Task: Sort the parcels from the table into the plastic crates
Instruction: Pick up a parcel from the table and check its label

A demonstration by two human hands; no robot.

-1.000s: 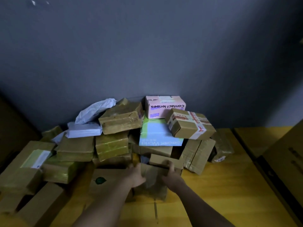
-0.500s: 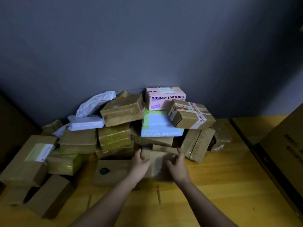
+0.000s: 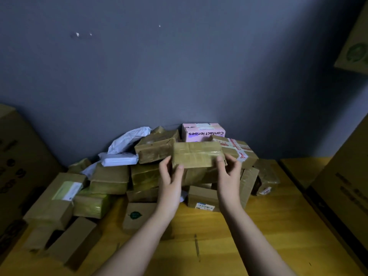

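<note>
Brown taped parcel (image 3: 196,154) lifted clear of the pile.
A second ago it lay low on the wooden table (image 3: 258,226); now the left hand (image 3: 171,176) and right hand (image 3: 229,172) grasp its ends, ready for a crate, none in view.

One pink box (image 3: 203,132) marked "Contact lenses" sits in the pile, along with two white plastic mailers (image 3: 129,139). Brown parcels (image 3: 109,178) number at least a dozen; the exact count is hidden by stacking.
</note>
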